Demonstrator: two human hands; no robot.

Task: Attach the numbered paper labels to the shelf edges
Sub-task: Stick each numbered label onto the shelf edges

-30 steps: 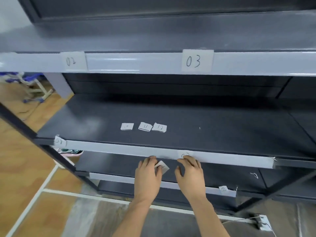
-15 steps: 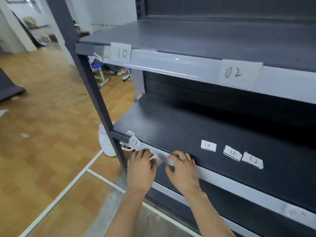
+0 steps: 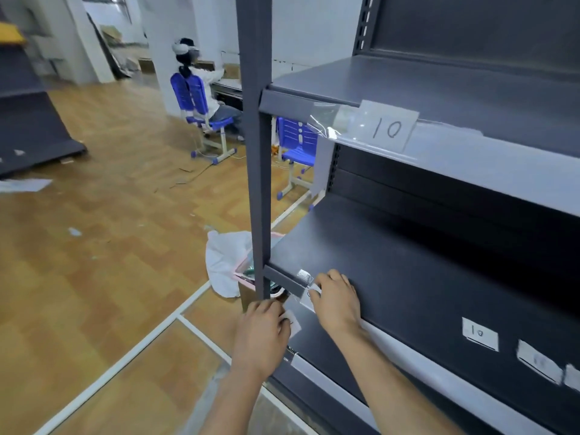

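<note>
My left hand [image 3: 263, 332] pinches a small white paper label [image 3: 292, 322] just below the middle shelf's left corner. My right hand [image 3: 336, 301] lies over the pale edge strip [image 3: 408, 348] of that shelf at its left end, where its fingertips and thumb pinch a label [image 3: 314, 290] stuck on the strip. Three loose labels lie on the dark shelf board at the right: one marked "10" [image 3: 480, 338] and two blurred ones [image 3: 538, 365]. The upper shelf's edge carries a taped label reading "10" [image 3: 389, 128].
A dark upright post [image 3: 258, 183] stands just left of my hands. Behind it on the floor sit a white bag [image 3: 224, 262] and a pink bin [image 3: 241, 274]. A person sits on a blue chair [image 3: 196, 102] at the back. Wooden floor spreads to the left.
Both hands have slid left along the shelf edge, from its middle to the left corner. The view has swung left with them. The left hand still holds its label.
</note>
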